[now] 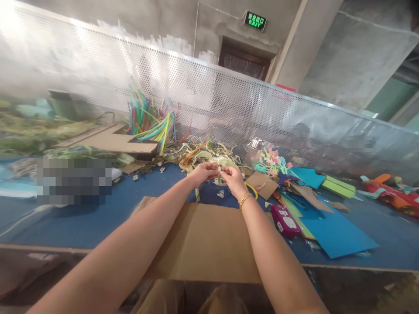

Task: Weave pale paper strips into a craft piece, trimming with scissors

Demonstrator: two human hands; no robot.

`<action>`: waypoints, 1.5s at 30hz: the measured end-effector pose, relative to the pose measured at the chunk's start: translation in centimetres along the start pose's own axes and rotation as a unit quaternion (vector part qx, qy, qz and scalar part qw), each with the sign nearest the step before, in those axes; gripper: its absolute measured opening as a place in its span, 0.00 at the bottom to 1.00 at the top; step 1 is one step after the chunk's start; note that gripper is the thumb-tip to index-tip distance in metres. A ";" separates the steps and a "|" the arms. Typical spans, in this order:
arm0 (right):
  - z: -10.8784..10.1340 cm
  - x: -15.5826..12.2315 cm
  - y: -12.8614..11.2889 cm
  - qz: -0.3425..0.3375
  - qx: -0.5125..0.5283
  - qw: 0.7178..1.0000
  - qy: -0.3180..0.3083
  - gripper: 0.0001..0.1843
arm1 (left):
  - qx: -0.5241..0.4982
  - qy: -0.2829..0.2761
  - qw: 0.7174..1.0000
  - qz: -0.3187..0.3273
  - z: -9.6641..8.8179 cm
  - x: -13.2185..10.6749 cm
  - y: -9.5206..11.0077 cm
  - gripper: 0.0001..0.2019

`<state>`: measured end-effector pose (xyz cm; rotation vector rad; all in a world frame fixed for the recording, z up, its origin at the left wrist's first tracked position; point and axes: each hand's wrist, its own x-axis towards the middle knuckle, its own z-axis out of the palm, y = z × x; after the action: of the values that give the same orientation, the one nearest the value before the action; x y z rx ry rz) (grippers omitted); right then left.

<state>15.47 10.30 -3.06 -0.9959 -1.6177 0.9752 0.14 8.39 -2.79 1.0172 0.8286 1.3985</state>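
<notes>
My left hand (pixel 203 173) and my right hand (pixel 233 178) meet above the far edge of a brown cardboard sheet (pixel 209 240). Both pinch a small pale green strip (pixel 219 170) between thumb and fingers; its exact kind is too small to make out. A yellow-green piece (pixel 197 195) hangs below my left hand. Just behind the fingers lies a heap of pale, dry-looking strips (pixel 206 155). A bracelet (pixel 244 200) circles my right wrist.
Colourful pipe cleaners (pixel 144 115) stand at the back left near a cut cardboard piece (pixel 108 139). On the right are a clear bottle (pixel 254 151), paper flowers (pixel 273 161), a purple packet (pixel 285 221), blue sheets (pixel 334 229) and a red toy car (pixel 393 194). A perforated metal screen (pixel 196 87) borders the table.
</notes>
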 end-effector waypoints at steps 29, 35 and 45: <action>-2.6 -0.1 -0.6 0.017 0.009 0.998 0.065 0.16 | 0.035 0.062 0.997 0.037 -1.7 0.9 -0.5 0.19; -2.7 0.2 -0.2 0.025 0.003 0.993 0.113 0.14 | 0.045 0.055 0.997 0.035 -1.7 1.0 -0.6 0.17; -1.4 1.4 0.2 -0.020 -0.061 0.982 0.175 0.16 | 0.002 0.085 0.996 0.025 -1.3 0.7 -0.5 0.14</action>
<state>16.58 11.82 -2.48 -1.1431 -1.4072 0.6362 -0.83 9.20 -3.67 0.9368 0.9350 1.5432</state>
